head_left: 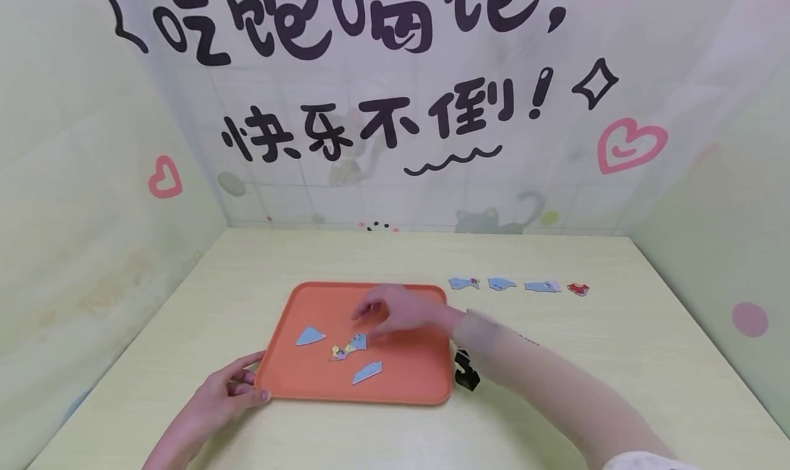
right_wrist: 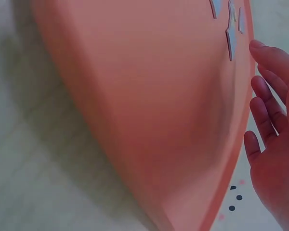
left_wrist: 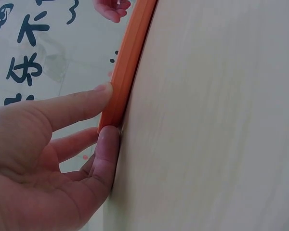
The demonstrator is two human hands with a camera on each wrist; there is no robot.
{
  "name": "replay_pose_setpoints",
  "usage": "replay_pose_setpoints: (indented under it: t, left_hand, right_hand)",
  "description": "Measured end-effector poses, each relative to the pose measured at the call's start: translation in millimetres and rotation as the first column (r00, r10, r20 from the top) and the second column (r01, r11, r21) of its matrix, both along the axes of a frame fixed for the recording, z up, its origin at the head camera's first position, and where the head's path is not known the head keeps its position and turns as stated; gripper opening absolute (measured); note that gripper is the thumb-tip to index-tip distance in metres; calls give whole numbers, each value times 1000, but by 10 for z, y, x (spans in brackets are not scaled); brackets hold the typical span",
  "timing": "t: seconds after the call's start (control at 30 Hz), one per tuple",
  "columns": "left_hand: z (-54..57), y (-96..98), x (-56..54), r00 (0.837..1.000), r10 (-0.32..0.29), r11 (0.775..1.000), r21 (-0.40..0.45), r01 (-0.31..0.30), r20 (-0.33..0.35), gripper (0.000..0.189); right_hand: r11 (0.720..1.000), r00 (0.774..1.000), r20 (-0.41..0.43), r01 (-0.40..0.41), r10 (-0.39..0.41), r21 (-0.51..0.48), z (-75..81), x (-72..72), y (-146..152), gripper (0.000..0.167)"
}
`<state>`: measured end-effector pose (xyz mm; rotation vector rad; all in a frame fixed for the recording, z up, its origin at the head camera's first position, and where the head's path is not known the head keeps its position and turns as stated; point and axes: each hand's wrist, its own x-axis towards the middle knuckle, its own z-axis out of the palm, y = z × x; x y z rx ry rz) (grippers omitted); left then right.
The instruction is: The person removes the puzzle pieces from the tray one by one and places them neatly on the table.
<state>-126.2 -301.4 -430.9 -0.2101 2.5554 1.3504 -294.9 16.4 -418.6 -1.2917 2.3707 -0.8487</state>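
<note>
An orange tray [head_left: 407,385] lies on the table. My left hand [head_left: 225,386] holds its near left corner; in the left wrist view, the thumb and a finger press against the tray's edge [left_wrist: 130,57]. Inside the tray are flat, irregular puzzle-like pieces: a blue triangular piece [head_left: 310,336] at left, a blue-and-yellow printed piece [head_left: 358,343] in the middle, and a narrow blue piece [head_left: 368,372] nearer the front. Over the tray's far right part hovers my right hand [head_left: 401,309], fingers loosely bent with nothing between them, its fingertips close to the middle piece.
Several flat pieces stand in a row on the table right of the tray's far corner: blue pieces [head_left: 464,283] and a red piece [head_left: 578,289]. A black object [head_left: 467,374] lies by the tray's right side, partly under my right forearm. Printed fabric walls [head_left: 395,195] enclose the table.
</note>
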Motion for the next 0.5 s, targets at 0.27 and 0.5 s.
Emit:
replay_pose_setpoints:
  t: [0.27,0.5]
  left_hand:
    - [-25,-6,-4,1000,-6,1000,3,6,-8,78]
    - [-28,-9,-7,1000,5,1000,-13,-5,4,77]
  right_hand:
    - [999,999,8,-48,47,22,-116,28,-90,35]
    - [998,995,91,-53,51,17,-110,76,-163,32]
